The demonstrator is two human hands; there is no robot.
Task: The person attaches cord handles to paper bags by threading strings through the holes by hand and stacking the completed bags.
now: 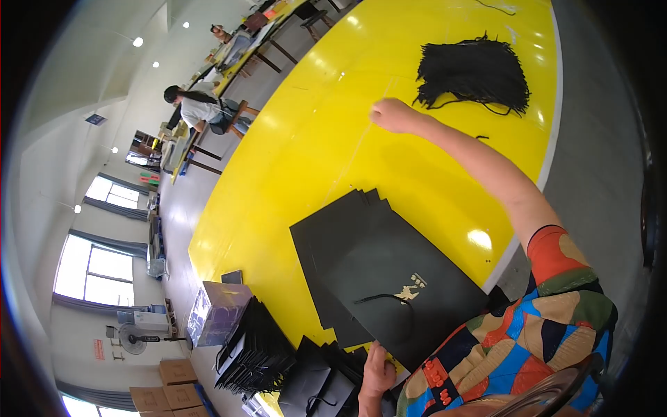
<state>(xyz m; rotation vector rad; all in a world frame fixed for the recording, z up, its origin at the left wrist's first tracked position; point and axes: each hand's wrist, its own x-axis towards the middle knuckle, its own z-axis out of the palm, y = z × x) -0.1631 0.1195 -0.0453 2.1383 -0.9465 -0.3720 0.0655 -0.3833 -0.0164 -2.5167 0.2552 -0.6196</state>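
A stack of flat black paper bags [354, 236] lies on the yellow table close to my body. The top bag [431, 306] carries a gold print and a black cord handle [379, 297]. My left hand [377, 372] is at the stack's near-left edge, its fingers curled against the top bag's border. Stretched out over the table, my right hand [394, 115] is closed; whatever is inside it is hidden. Beyond that hand, to the right, a bundle of black cords [472, 73] rests on the table. One short loose cord piece [482, 137] lies near my forearm.
Left of the stack are more black bags with cords [316, 382], a pile of black bags [257, 347] and a plastic-wrapped box [219, 313]. A standing fan [135, 338] and cardboard boxes [167, 396] are farther off. Another person [201, 108] sits at a distant table.
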